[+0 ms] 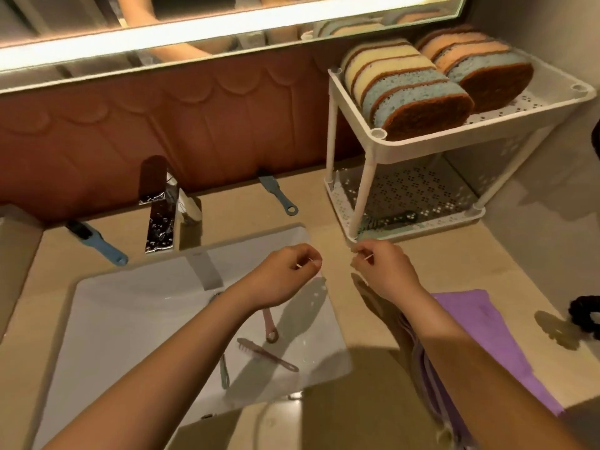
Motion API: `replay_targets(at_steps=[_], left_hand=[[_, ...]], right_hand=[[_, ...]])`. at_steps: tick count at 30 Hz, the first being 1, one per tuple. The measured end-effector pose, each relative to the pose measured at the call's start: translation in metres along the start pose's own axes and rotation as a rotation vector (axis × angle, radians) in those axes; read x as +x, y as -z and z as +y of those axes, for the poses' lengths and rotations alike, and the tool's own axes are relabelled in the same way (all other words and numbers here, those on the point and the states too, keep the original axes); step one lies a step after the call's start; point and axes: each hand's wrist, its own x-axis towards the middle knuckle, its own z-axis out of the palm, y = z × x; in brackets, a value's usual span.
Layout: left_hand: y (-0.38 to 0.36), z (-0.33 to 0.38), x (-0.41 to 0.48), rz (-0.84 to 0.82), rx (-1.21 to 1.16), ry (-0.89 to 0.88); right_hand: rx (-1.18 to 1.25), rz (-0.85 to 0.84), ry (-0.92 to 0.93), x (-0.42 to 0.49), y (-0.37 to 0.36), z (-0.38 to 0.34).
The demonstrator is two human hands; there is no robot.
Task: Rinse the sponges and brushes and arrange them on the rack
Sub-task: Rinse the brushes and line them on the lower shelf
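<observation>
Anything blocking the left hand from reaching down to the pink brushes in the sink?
Nothing visible does. The left hand hovers over the sink, and the pink brushes lie in the open basin below it. The faucet stands further back. Both hands pinch something thin and pale, so the fingers are occupied.

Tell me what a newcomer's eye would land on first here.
First, the two rows of sponges standing on edge on the top shelf of the white rack at upper right. Next, the left hand and right hand over the sink's right edge, each pinching something thin and pale. Then the pink brush lying in the white sink, below the chrome faucet.
</observation>
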Motion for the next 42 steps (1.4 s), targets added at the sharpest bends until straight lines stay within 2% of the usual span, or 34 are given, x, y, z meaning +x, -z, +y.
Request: replay_targets(at_steps=[3,7,12,19,22,28,42], left_hand=[[0.009,-0.029,-0.031,-0.049,0.105,0.069],[0.012,-0.077,-0.071,-0.092,0.094,0.183],[-0.005,-0.144,-0.106,0.109,-0.056,0.34],[-0.034,-0.215,-0.125,0.128,-0.141,0.567],[-0.045,-0.231,-0.12,0.1,-0.131,0.658],[-0.062,-0.252,-0.098,0.076,-0.134,0.754],[-0.08,-0.266,-0.06,0.16,0.085,0.784]], right_hand=[[0.003,-0.118,0.023,-0.025,-0.022,-0.015],[-0.008,-0.252,0.058,-0.048,-0.061,-0.035],[-0.15,-0.393,0.085,-0.063,-0.113,-0.051],[-0.398,-0.572,0.095,-0.059,-0.176,-0.062],[-0.543,-0.597,0.189,-0.057,-0.195,-0.061],[-0.617,-0.651,0.171,-0.048,-0.229,-0.057],[-0.575,-0.654,0.194,-0.036,-0.252,-0.043]])
